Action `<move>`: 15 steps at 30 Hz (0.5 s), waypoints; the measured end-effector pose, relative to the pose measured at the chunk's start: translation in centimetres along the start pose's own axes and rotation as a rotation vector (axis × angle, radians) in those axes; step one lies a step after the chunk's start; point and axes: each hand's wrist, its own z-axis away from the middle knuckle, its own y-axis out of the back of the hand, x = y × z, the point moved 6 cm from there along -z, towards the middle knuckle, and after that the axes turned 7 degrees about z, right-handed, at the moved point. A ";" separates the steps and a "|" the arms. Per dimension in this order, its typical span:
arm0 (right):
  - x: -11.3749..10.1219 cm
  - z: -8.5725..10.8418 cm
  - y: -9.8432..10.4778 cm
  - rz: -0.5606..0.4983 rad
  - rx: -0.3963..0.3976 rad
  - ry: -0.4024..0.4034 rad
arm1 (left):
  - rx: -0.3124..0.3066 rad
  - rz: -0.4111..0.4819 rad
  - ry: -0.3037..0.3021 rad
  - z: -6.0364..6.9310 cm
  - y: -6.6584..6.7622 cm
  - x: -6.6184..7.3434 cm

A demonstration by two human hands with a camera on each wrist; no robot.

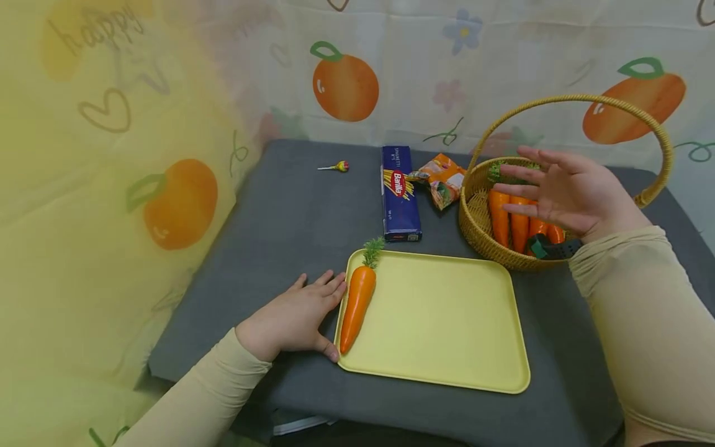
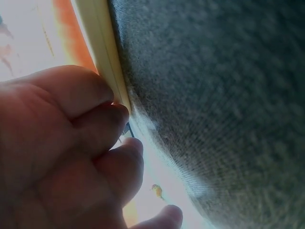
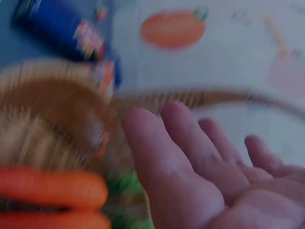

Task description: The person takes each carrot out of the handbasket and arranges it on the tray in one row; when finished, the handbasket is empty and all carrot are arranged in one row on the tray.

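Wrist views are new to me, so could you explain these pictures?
These are a person's bare left hand and right hand, no machine. The wide picture comes from a camera on the head; the close ones, from each wrist. A dark grey table bears a pale yellow rectangular tray with one orange carrot, a round woven basket of orange carrots, a blue cardboard spaghetti box, a shiny orange packet and a yellow-red lollipop. The left hand touches the tray's edge; the right is open over the basket. Neither grips anything.

Back cloth [image 1: 402, 62]: pale, printed with oranges [image 1: 346, 87] and flowers [image 1: 462, 32]
Left cloth [image 1: 84, 261]: yellow-tinted, similarly printed with oranges
Desk [image 1: 279, 211]: dark grey, near both cloths
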 end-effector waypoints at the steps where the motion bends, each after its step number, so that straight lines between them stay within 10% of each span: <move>1: 0.2 -0.4 1.0 0.020 0.017 -0.032 | 0.000 0.005 0.001 0.0 0.0 0.0; 7: 2.7 -1.9 5.1 0.082 0.089 -0.225 | -0.008 0.021 0.006 0.1 0.1 0.0; 15: 3.8 -3.1 5.6 0.088 0.136 -0.299 | -0.003 0.016 0.008 0.0 0.2 0.1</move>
